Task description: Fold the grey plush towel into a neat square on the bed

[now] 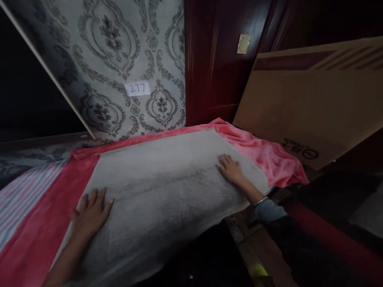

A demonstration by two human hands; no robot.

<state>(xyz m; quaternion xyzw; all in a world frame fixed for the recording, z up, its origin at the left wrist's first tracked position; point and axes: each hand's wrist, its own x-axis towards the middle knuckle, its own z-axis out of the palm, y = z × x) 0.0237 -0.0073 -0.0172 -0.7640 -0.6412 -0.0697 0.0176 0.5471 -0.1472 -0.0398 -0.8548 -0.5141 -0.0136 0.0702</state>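
Observation:
A grey cloth (155, 159), soft like a towel, lies spread over a pink-red blanket (72, 187), with a darker crease running across its middle. My left hand (92, 211) rests palm down near the cloth's left edge, fingers spread. Toward its right side my right hand (231, 169) also lies flat on the cloth, fingers stretched out. Neither hand grips anything. The near edge of the cloth hangs down toward my body.
Behind stand a patterned wall with a paper label (137, 88) reading 277 and a dark red door (215, 59). A large cardboard box (311, 95) leans at the right. Striped fabric (26, 195) shows at left, below a dark screen-like panel (30, 87).

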